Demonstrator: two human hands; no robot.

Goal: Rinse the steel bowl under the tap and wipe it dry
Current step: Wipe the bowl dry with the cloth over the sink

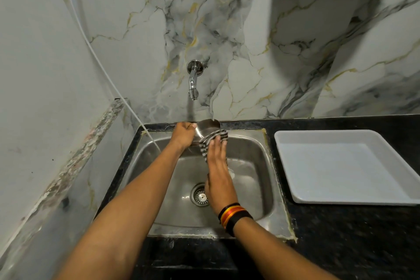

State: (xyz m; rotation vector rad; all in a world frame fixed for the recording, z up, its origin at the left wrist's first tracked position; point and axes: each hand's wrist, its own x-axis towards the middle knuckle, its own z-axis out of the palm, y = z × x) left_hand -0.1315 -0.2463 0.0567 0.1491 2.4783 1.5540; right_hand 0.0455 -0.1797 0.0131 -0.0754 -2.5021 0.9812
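1 steel bowl (205,129), held tilted over the back edge of the sink (247,154), just below the tap (193,82). No brand or writing readable anywhere. Left hand (183,135) grips the bowl's left rim, fingers curled round it. Right hand (217,166) is flat, fingers stretched out, pressing 1 striped cloth (213,141) (dark/light stripes) against the bowl's right side; cloth wraps part of the bowl wall & hangs down a bit under the palm. Bowl contents: can't tell, inside faces away from cam. Thin water stream visible under the tap spout, falling behind the bowl. Right wrist has stacked bangles/bands (234,216), black + red + yellow, exact count unclear.

Sink: 1 steel basin set in a dark desk (341,234), 1 round drain strainer (200,195) at the bottom, wet sheen on the floor, nothing else in it. Right of the sink, apart from it: 1 white rectangular tray (286,143) on the desk, empty. 1 thin white hose (97,57) runs down the left wall into the sink corner. Marble-pattern wall (272,41) behind, grey/gold veins.
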